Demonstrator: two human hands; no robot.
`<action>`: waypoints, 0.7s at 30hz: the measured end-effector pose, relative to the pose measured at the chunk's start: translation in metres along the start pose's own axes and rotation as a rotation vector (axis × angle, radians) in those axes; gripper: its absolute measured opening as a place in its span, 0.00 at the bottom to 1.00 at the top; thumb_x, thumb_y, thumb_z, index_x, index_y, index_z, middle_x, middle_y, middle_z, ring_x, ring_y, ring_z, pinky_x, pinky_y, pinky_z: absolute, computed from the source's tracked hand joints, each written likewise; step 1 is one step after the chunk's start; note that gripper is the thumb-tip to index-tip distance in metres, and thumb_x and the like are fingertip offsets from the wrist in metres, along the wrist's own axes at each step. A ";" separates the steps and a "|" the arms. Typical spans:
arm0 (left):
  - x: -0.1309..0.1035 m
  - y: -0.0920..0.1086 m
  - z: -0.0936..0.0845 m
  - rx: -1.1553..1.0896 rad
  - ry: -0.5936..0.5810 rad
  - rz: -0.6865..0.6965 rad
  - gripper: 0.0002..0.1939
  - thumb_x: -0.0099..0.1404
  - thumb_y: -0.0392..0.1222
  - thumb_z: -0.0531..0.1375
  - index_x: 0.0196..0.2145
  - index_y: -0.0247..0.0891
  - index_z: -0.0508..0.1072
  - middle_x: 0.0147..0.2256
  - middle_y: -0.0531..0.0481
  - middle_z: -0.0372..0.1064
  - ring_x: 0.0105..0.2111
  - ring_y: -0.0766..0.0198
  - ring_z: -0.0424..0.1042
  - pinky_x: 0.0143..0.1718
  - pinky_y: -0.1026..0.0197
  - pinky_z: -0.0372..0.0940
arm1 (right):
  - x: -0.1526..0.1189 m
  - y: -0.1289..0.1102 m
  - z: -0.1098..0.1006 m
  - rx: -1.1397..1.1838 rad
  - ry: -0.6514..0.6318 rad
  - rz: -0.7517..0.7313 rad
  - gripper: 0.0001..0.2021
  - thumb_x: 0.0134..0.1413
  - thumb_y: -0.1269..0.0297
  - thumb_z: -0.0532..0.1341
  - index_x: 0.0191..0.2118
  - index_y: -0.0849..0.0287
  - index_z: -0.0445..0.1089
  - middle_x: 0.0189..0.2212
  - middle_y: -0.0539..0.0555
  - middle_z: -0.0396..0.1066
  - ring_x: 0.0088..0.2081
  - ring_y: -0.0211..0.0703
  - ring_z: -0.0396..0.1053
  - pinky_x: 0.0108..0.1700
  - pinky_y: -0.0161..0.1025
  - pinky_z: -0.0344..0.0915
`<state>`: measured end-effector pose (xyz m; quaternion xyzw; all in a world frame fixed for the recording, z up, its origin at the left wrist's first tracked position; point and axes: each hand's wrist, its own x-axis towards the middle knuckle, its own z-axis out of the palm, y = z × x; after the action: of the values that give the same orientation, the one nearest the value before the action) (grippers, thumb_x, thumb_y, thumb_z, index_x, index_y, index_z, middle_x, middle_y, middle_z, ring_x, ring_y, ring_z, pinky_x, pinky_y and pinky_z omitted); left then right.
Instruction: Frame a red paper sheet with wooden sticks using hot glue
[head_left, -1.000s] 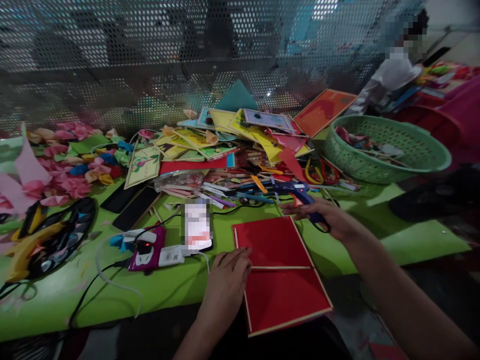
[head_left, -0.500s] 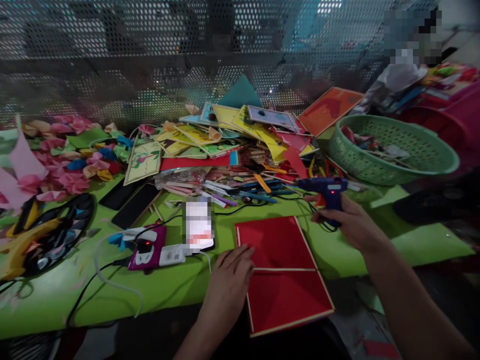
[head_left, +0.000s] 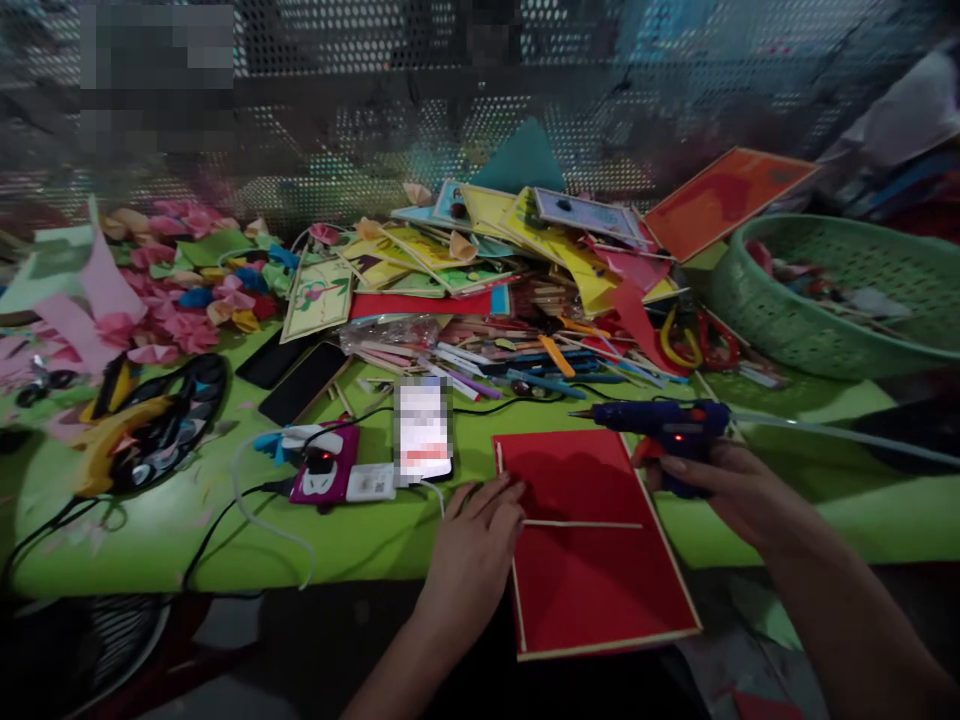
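Note:
My left hand (head_left: 480, 530) lies over the left edge of a red board (head_left: 600, 585), fingers bent close together on top, thumb hidden. By the fingertips begins a thin pale stick (head_left: 585, 524), lying across the board's middle. Pale strips border the board, and its near part juts past the table edge. My right hand (head_left: 724, 480) is wrapped around the handle of a dark blue glue gun (head_left: 652, 420) with a glowing red light. Its nozzle points left, above the board's far edge, apart from the stick. A long translucent glue stick (head_left: 840, 432) extends from its back.
A phone (head_left: 424, 430) and a purple power strip (head_left: 326, 465) with cables lie left of the board. Behind are piled cards (head_left: 319, 295), pencils, scissors (head_left: 682, 340) and a green basket (head_left: 817, 325). Paper flowers (head_left: 187, 290) and a yellow-handled glue gun (head_left: 124, 440) lie left.
The view has turned left. My right hand has lowered the glue gun and swung it so more of its side and the glue stick show. My left hand stays on the board.

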<state>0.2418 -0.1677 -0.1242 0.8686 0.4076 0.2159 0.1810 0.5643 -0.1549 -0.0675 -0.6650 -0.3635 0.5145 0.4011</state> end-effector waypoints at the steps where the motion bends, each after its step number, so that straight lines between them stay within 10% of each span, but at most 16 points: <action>1: 0.000 0.002 0.000 -0.002 0.003 -0.010 0.11 0.75 0.29 0.54 0.46 0.43 0.71 0.61 0.51 0.74 0.64 0.57 0.70 0.63 0.45 0.62 | 0.001 0.000 0.003 -0.008 -0.029 0.029 0.24 0.29 0.43 0.80 0.28 0.58 0.82 0.27 0.59 0.80 0.32 0.49 0.74 0.38 0.42 0.67; 10: 0.000 0.009 -0.001 0.001 -0.020 -0.051 0.12 0.78 0.32 0.52 0.51 0.43 0.71 0.64 0.52 0.70 0.67 0.60 0.64 0.65 0.46 0.59 | 0.010 -0.004 0.031 -0.175 -0.190 -0.029 0.26 0.40 0.34 0.73 0.20 0.56 0.75 0.21 0.55 0.71 0.28 0.48 0.67 0.37 0.45 0.64; 21: -0.001 0.008 0.001 0.041 -0.035 -0.042 0.16 0.78 0.34 0.52 0.59 0.41 0.70 0.64 0.48 0.71 0.67 0.61 0.65 0.65 0.49 0.60 | 0.020 0.002 0.051 -0.423 -0.249 -0.087 0.27 0.47 0.33 0.69 0.33 0.56 0.80 0.30 0.56 0.78 0.35 0.55 0.72 0.38 0.46 0.69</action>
<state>0.2468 -0.1736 -0.1215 0.8671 0.4268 0.1883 0.1747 0.5184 -0.1301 -0.0851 -0.6493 -0.5380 0.4872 0.2270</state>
